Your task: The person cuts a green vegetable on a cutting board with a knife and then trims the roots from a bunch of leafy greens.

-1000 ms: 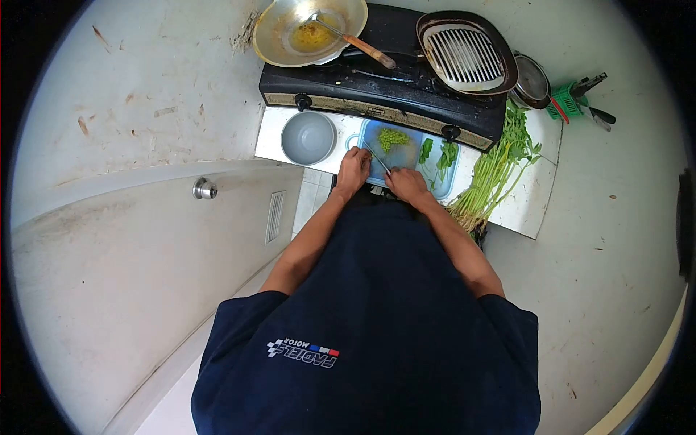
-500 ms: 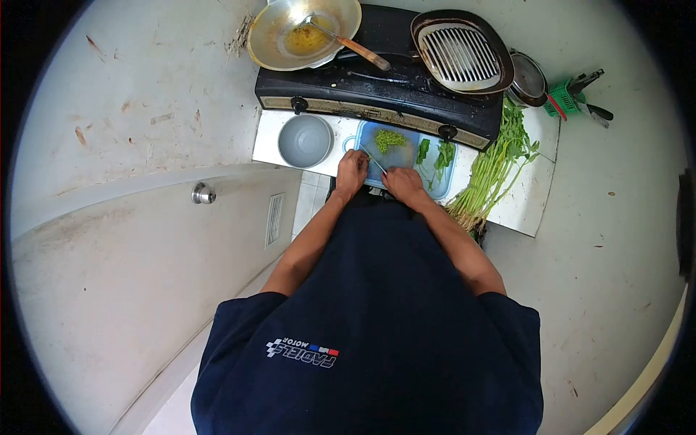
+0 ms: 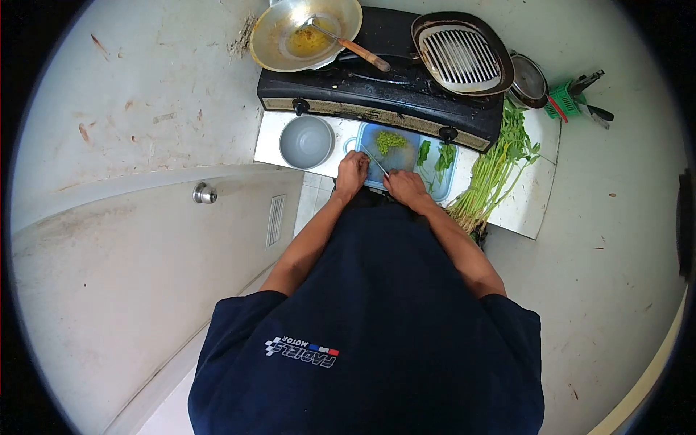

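Note:
On a blue cutting board [image 3: 444,190] lies a small heap of chopped greens [image 3: 390,141], with leafy sprigs [image 3: 444,156] to its right. My right hand [image 3: 406,187] is closed round the handle of a knife [image 3: 376,161], whose blade points up and left toward my other hand. At the board's left edge my left hand [image 3: 352,172] is closed, fingers pressed together by the blade tip; what it holds is too small to make out. A grey bowl [image 3: 306,142] stands left of the board.
Behind the board stands a black stove [image 3: 377,87] bearing a wok [image 3: 279,40] with a wooden-handled ladle [image 3: 365,54] and a grill pan [image 3: 461,59]. Long-stemmed greens [image 3: 493,170] lie at the right, near a lidded pot [image 3: 528,78] and a green utensil basket [image 3: 562,98].
The whole view has shifted very slightly. Both hands keep nearly the same place and grip.

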Demonstrator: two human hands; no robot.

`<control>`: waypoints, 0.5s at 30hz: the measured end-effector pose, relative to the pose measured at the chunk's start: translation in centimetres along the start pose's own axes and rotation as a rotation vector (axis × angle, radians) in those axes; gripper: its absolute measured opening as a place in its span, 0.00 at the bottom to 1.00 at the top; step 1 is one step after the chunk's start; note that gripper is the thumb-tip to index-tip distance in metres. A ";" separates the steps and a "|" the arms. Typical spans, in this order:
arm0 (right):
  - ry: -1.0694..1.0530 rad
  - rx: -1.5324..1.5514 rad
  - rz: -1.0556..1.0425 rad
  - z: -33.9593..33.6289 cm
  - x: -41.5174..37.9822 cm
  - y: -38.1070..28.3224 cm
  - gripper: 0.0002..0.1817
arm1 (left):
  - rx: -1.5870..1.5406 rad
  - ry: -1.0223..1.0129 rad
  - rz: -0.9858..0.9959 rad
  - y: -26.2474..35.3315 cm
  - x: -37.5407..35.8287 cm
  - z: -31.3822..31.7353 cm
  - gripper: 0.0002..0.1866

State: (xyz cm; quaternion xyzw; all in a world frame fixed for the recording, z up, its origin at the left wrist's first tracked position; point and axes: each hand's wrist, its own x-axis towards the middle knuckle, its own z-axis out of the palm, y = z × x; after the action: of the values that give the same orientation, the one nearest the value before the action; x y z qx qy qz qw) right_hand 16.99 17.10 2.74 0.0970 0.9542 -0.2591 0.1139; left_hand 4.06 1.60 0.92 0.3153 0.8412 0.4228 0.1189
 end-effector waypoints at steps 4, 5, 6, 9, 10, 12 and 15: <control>-0.003 -0.026 0.000 0.5 0.4 -0.2 0.23 | 0.002 0.005 -0.023 0.1 0.1 0.1 0.05; 0.004 -0.019 -0.004 0.5 0.6 -0.3 0.23 | -0.007 0.006 -0.034 0.2 0.0 0.1 0.04; 0.012 -0.012 -0.007 0.6 1.0 -0.4 0.23 | -0.005 0.009 -0.024 0.2 0.0 0.1 0.04; 0.017 -0.029 0.007 1.0 1.6 -0.7 0.23 | 0.003 0.010 -0.013 0.3 0.0 0.0 0.04; 0.015 -0.041 0.016 1.2 1.5 -0.7 0.23 | 0.008 0.003 -0.023 0.4 0.0 0.0 0.04; 0.013 -0.021 -0.007 1.0 0.8 -0.2 0.23 | 0.016 0.017 -0.020 0.4 -0.1 0.2 0.04; 0.019 -0.017 0.015 0.8 -0.8 0.2 0.23 | 0.016 0.047 -0.019 0.5 -0.4 0.3 0.04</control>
State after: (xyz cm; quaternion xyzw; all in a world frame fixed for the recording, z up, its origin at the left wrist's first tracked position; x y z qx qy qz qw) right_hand 17.90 16.70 2.17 0.1054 0.9566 -0.2495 0.1076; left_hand 4.69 1.79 1.09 0.2982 0.8502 0.4221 0.1004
